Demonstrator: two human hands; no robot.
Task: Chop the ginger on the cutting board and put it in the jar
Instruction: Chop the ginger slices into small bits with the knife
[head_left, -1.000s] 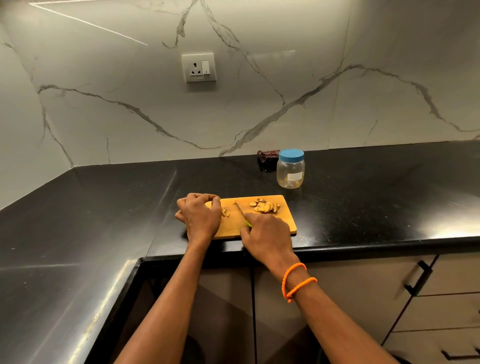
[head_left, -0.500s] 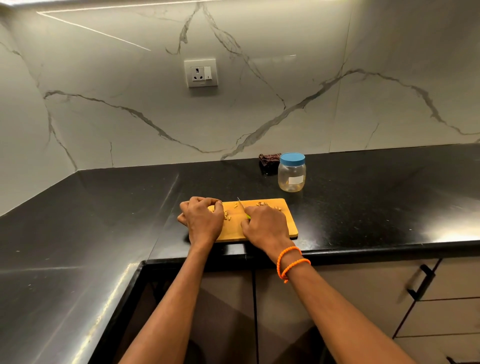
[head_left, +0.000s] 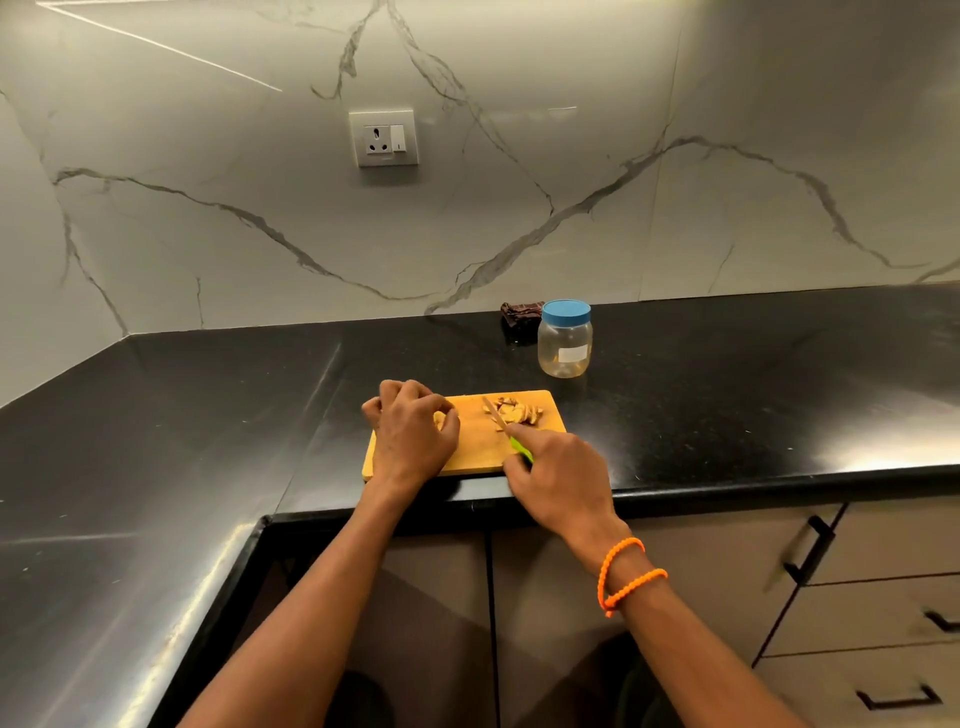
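A: Taking the cutting board as the marker, what sits at its left end?

B: The person's left hand, fingers curled, thumb and fingertips pinching a small piece of ginger against the wood.

A: And toward the board's right?

B: A heap of ginger slices lies on its far right part. The knife points its blade tip at that heap, the green handle gripped in the right hand, whose forefinger stretches along the spine. That hand covers the board's near right corner; an orange bead bracelet circles its wrist.

A: Where is the jar?

B: The jar stands on the black counter beyond the board's right end, apart from it, blue lid on. A dark cloth lies just left of it, against the wall.
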